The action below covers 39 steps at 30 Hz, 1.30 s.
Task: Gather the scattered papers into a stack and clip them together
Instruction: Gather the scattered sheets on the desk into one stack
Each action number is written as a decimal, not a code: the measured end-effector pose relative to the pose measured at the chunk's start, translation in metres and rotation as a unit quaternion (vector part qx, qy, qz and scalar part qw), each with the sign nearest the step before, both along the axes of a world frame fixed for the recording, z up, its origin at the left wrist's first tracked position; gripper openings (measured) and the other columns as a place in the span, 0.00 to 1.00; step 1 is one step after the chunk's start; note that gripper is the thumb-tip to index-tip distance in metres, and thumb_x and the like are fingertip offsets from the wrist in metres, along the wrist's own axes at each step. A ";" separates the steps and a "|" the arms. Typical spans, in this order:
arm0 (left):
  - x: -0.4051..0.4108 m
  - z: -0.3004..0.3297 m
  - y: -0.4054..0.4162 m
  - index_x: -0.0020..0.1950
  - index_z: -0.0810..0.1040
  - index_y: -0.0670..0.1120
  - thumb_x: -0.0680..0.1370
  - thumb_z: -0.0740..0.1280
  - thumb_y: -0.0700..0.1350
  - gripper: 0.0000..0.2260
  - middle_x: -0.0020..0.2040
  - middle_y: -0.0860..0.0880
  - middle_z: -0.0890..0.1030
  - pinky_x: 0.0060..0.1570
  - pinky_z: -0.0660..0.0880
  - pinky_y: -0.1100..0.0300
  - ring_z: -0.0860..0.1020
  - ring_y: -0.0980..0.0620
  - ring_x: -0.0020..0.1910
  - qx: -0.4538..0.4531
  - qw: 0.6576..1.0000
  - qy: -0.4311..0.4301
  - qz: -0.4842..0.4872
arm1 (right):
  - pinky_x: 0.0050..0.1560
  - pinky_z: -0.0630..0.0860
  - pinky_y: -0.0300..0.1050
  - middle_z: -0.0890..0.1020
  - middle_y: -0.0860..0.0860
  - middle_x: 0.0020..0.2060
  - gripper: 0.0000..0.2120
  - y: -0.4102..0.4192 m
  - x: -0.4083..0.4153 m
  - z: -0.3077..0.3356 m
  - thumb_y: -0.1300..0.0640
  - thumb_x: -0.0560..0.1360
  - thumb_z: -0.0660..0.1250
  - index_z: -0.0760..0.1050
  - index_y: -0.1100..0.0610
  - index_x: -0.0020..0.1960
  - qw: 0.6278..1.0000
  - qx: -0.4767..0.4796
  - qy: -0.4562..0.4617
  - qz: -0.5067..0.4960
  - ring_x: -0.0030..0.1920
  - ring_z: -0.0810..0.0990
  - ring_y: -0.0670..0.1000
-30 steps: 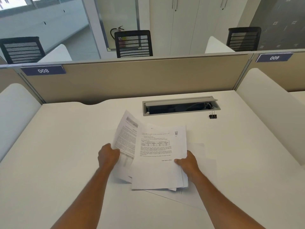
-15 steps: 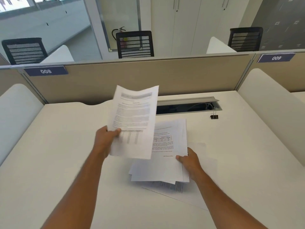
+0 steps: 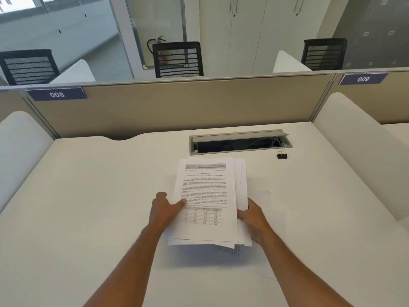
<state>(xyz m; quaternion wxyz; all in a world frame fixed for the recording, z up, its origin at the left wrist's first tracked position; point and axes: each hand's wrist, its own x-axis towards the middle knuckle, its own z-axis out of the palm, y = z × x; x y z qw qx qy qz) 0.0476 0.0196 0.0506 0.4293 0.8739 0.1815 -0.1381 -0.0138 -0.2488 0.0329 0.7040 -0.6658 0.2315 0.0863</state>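
Observation:
A loose stack of printed white papers (image 3: 208, 196) is in the middle of the white desk (image 3: 99, 207), its near edge lifted a little off the surface. My left hand (image 3: 164, 209) grips the stack's left edge, thumb on the top sheet. My right hand (image 3: 254, 220) holds the right edge, fingers under the sheets. The sheets are not squared; edges fan out at the right and bottom. One more white sheet (image 3: 263, 260) lies flat on the desk beneath and to the right. A small black binder clip (image 3: 282, 155) sits on the desk at the far right, apart from both hands.
An open grey cable tray (image 3: 240, 141) is sunk into the desk just beyond the papers. A beige partition (image 3: 177, 107) closes the back, and white side dividers (image 3: 358, 151) stand at left and right. Black office chairs stand beyond the partition.
My left hand lifted a printed sheet off the desk, carried it right and laid it on top of the stack. My right hand stayed at the stack's right edge.

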 end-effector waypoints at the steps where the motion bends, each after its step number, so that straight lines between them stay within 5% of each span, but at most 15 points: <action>1: 0.003 0.003 0.005 0.73 0.66 0.43 0.72 0.76 0.58 0.37 0.67 0.44 0.74 0.59 0.76 0.50 0.77 0.42 0.63 -0.073 0.997 0.016 0.020 | 0.52 0.84 0.55 0.88 0.49 0.50 0.18 -0.001 -0.001 0.003 0.62 0.71 0.77 0.79 0.52 0.59 1.000 -0.001 -0.007 0.011 0.51 0.87 0.53; 4: 0.006 0.013 0.016 0.66 0.75 0.39 0.76 0.74 0.49 0.22 0.61 0.44 0.83 0.58 0.79 0.46 0.84 0.43 0.56 -0.265 0.962 0.062 0.004 | 0.54 0.83 0.55 0.87 0.48 0.52 0.20 -0.001 -0.002 0.014 0.57 0.70 0.78 0.78 0.51 0.61 0.998 -0.004 -0.032 0.052 0.52 0.86 0.52; 7: 0.003 0.018 0.016 0.64 0.78 0.37 0.79 0.69 0.36 0.14 0.58 0.41 0.85 0.55 0.81 0.46 0.85 0.40 0.55 -0.340 0.939 0.038 -0.011 | 0.55 0.83 0.53 0.87 0.47 0.53 0.18 0.003 -0.001 0.024 0.54 0.74 0.75 0.78 0.51 0.62 0.995 -0.011 -0.053 0.078 0.53 0.86 0.51; 12: 0.001 0.021 0.003 0.62 0.80 0.40 0.79 0.67 0.32 0.12 0.56 0.42 0.86 0.50 0.83 0.49 0.85 0.42 0.52 -0.315 0.949 -0.022 -0.007 | 0.58 0.76 0.41 0.84 0.42 0.52 0.12 0.008 0.006 0.042 0.49 0.84 0.57 0.79 0.48 0.54 0.996 -0.038 -0.062 0.049 0.55 0.81 0.43; 17: -0.002 0.026 -0.015 0.66 0.76 0.45 0.80 0.67 0.38 0.14 0.59 0.47 0.84 0.53 0.82 0.45 0.84 0.44 0.55 -0.262 0.961 -0.082 -0.026 | 0.60 0.81 0.52 0.82 0.47 0.58 0.13 0.011 0.013 0.053 0.55 0.81 0.66 0.73 0.51 0.65 0.982 -0.136 -0.099 0.089 0.57 0.82 0.48; 22: -0.002 0.049 -0.021 0.67 0.69 0.49 0.78 0.67 0.42 0.18 0.60 0.50 0.79 0.53 0.83 0.47 0.80 0.49 0.58 -0.183 0.958 -0.213 -0.057 | 0.57 0.81 0.43 0.82 0.49 0.58 0.16 0.010 0.021 0.067 0.60 0.80 0.66 0.74 0.54 0.67 0.976 -0.124 -0.172 0.039 0.58 0.82 0.49; 27: -0.018 0.070 -0.034 0.66 0.66 0.45 0.77 0.68 0.31 0.22 0.55 0.53 0.75 0.44 0.80 0.69 0.77 0.63 0.55 -0.181 0.935 -0.301 -0.036 | 0.55 0.81 0.43 0.83 0.48 0.55 0.14 0.010 0.018 0.070 0.61 0.79 0.68 0.76 0.53 0.63 0.966 -0.105 -0.235 -0.004 0.56 0.81 0.48; 30: -0.032 0.053 -0.038 0.64 0.65 0.45 0.76 0.69 0.29 0.23 0.54 0.57 0.72 0.44 0.75 0.76 0.74 0.71 0.52 -0.164 0.940 -0.298 -0.012 | 0.55 0.82 0.47 0.84 0.50 0.54 0.16 0.010 0.014 0.058 0.63 0.76 0.72 0.76 0.54 0.62 0.971 -0.094 -0.217 -0.023 0.56 0.82 0.50; 39: -0.045 0.045 -0.050 0.66 0.64 0.51 0.78 0.68 0.33 0.23 0.55 0.62 0.72 0.49 0.72 0.73 0.73 0.64 0.55 -0.195 0.950 -0.243 0.003 | 0.49 0.82 0.39 0.83 0.53 0.53 0.17 0.015 0.014 0.050 0.63 0.77 0.71 0.75 0.54 0.64 0.979 -0.073 -0.189 -0.013 0.56 0.81 0.52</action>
